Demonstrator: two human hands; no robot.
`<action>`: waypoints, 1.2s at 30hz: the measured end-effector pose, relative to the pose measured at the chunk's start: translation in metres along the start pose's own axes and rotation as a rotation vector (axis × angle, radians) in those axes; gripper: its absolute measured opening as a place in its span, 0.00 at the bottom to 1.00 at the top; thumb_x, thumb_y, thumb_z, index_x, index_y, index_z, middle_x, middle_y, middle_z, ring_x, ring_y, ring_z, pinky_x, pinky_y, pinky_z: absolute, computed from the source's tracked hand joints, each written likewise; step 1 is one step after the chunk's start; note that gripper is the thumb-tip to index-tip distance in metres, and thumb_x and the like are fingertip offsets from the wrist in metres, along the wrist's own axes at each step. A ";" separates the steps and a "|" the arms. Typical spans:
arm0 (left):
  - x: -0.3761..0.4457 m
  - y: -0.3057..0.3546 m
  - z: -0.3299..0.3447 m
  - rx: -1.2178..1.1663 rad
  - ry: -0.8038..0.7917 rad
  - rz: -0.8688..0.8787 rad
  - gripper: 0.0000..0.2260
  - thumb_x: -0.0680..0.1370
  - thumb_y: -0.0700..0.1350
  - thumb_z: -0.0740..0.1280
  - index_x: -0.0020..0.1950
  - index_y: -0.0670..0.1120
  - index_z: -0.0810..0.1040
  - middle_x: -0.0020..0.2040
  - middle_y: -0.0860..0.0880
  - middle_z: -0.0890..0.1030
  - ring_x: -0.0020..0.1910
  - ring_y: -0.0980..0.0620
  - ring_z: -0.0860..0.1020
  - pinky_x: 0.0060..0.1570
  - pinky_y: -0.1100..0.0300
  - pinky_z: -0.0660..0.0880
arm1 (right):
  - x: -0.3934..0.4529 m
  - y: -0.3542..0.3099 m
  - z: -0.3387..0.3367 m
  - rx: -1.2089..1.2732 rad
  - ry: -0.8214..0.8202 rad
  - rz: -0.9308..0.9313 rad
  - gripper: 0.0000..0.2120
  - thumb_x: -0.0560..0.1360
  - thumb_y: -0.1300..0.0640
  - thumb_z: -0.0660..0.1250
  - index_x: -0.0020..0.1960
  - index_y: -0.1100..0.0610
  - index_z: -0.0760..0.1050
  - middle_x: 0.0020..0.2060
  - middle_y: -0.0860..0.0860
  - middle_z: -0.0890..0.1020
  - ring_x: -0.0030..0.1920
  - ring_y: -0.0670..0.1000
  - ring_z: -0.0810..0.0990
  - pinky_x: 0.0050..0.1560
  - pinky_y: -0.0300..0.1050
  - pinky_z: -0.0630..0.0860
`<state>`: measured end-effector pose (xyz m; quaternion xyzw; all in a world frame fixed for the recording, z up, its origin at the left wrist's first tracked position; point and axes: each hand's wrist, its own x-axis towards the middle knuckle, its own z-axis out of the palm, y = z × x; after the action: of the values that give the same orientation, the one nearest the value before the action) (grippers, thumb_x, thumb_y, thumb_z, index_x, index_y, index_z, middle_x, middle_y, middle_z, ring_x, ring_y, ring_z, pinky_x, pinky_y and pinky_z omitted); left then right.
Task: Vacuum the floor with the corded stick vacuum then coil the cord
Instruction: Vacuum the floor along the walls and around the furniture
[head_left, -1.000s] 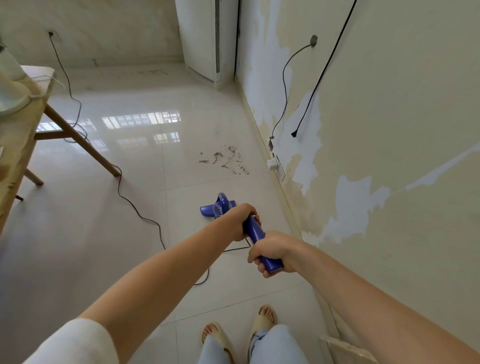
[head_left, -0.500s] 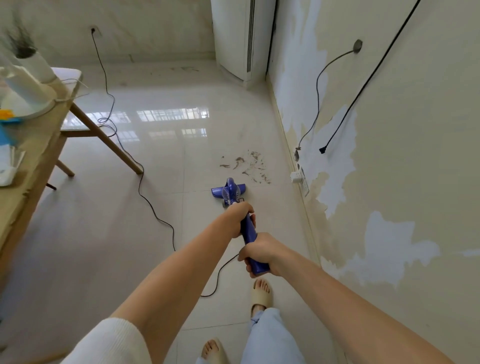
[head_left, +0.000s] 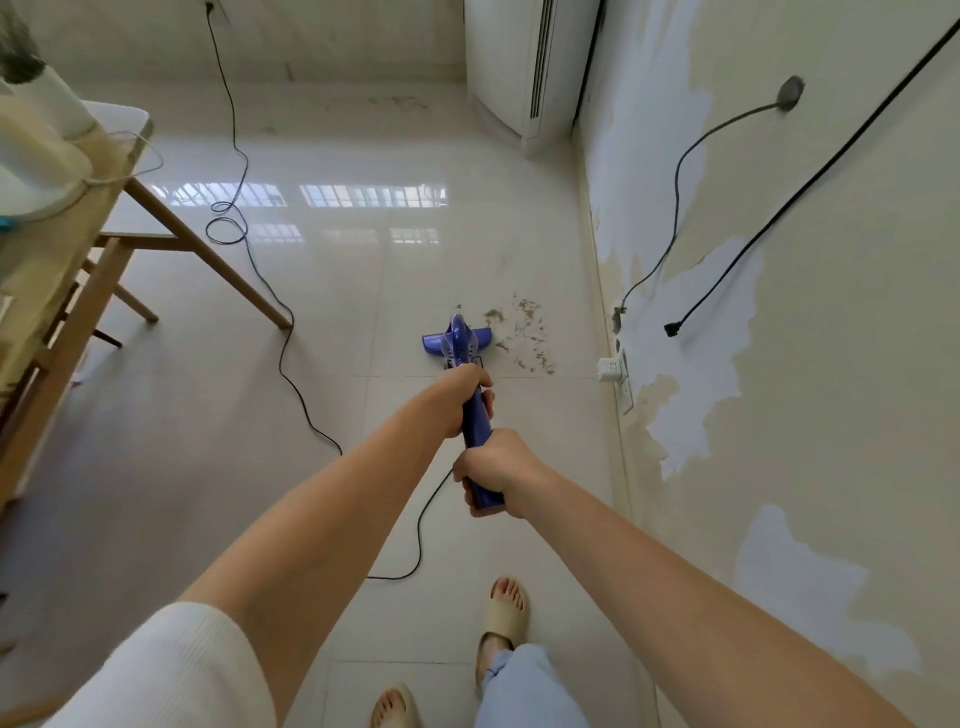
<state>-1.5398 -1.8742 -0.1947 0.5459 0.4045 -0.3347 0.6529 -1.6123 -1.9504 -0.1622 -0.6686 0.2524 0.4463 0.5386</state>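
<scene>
We found both hands, left hand (head_left: 464, 395) and right hand (head_left: 493, 467), clamped on the vacuum (head_left: 470, 395); debris (head_left: 524, 332) remained right of its head, cord (head_left: 291, 364) uncoiled.

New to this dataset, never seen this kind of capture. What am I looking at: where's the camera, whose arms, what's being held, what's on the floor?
There is no robot. A person wears one wide-angle camera on the head, and it looks forward and down, so the arms coming in from the bottom edge are the person's own.

Both hands grip the handle of a blue stick vacuum: the left hand further along, the right hand at the near end. The vacuum head sits on the shiny tiled floor, just left of a patch of dark debris near the wall.

A black cord trails from the vacuum across the floor, past a wooden table leg, up to the far wall. A white power strip sits at the foot of the right wall. The person's sandalled feet show at the bottom.
</scene>
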 end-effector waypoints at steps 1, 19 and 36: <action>-0.002 -0.001 0.001 0.002 -0.004 -0.011 0.05 0.77 0.37 0.62 0.53 0.40 0.70 0.32 0.47 0.71 0.25 0.56 0.69 0.23 0.67 0.70 | -0.003 0.001 0.000 -0.009 0.005 0.005 0.19 0.73 0.70 0.63 0.62 0.62 0.66 0.38 0.57 0.73 0.30 0.51 0.73 0.27 0.43 0.73; 0.009 0.016 0.000 -0.001 0.034 0.022 0.05 0.79 0.38 0.61 0.55 0.40 0.70 0.36 0.45 0.74 0.28 0.56 0.68 0.30 0.63 0.70 | 0.011 -0.015 0.003 0.012 0.012 0.010 0.13 0.74 0.70 0.61 0.56 0.60 0.66 0.35 0.56 0.72 0.28 0.51 0.72 0.24 0.40 0.73; 0.023 0.053 -0.006 -0.043 0.034 0.038 0.15 0.77 0.43 0.64 0.62 0.39 0.70 0.38 0.44 0.76 0.26 0.56 0.69 0.25 0.66 0.71 | 0.036 -0.052 -0.002 0.017 -0.025 -0.032 0.16 0.73 0.71 0.63 0.58 0.61 0.66 0.39 0.58 0.74 0.29 0.52 0.74 0.26 0.42 0.74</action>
<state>-1.4841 -1.8587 -0.1929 0.5451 0.4121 -0.3043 0.6637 -1.5524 -1.9317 -0.1679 -0.6622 0.2387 0.4438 0.5546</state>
